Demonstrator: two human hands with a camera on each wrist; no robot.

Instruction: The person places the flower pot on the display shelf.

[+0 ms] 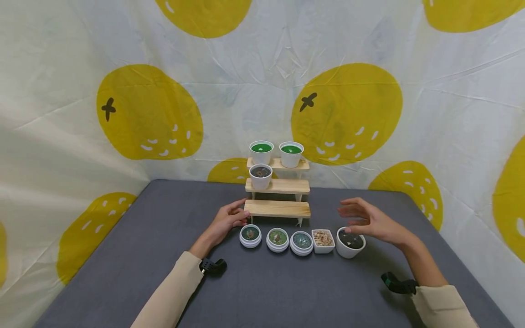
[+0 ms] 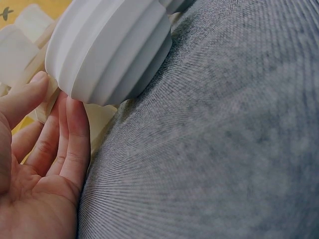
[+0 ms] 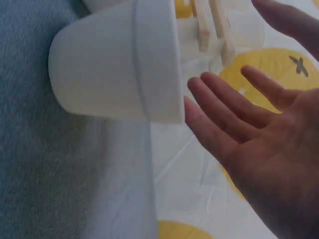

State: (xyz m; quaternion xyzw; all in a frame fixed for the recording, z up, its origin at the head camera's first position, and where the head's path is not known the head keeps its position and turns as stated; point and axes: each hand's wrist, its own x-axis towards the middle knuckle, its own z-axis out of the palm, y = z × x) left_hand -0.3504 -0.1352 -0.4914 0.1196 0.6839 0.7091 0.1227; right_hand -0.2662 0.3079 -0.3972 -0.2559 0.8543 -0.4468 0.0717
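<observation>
My left hand pinches the left end of the lowest step of a three-tier wooden stand, thumb on one side and fingers on the other. Close by it stands a ridged white round dish with a dark green filling. Over at the right, my right hand hovers at a white pot filled with something dark. Its fingers are spread, with one fingertip right at the pot's rim, and the palm holds nothing.
Two white pots with green filling stand on the top step, and a dark-filled pot on the middle one. Before the stand, between the outer vessels, are two round dishes and a square dish of pale bits. A patterned cloth wall rises behind.
</observation>
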